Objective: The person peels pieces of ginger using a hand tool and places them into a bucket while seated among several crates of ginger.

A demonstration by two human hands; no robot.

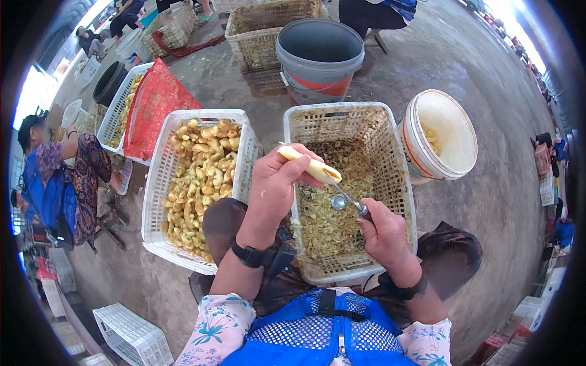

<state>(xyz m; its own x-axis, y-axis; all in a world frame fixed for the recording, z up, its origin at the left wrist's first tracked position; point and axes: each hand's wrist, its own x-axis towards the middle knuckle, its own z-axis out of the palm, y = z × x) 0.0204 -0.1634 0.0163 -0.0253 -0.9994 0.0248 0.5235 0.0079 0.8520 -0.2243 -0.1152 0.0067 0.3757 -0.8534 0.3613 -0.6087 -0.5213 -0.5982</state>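
Observation:
My left hand (289,167) grips a peeled, pale yellow root piece (307,161), which has a brown hollow spot near its lower right end. In my right hand (383,231) is the grey handle of a thin metal hand tool (346,196), its tip touching that brown spot. A round shiny metal piece (339,202) shows beside the shaft; whether it belongs to the tool I cannot tell. Both hands are above a soiled white plastic crate (293,219) whose bottom is covered with wet peelings (339,233).
Left stands a white crate (153,201) of knobbly yellow-brown roots (201,178). A white bucket (412,155) at right holds pale pieces (431,139). Beyond are a grey bucket (316,68) and a stained crate (254,50). A seated person (55,183) is at left, near a red sack (155,110).

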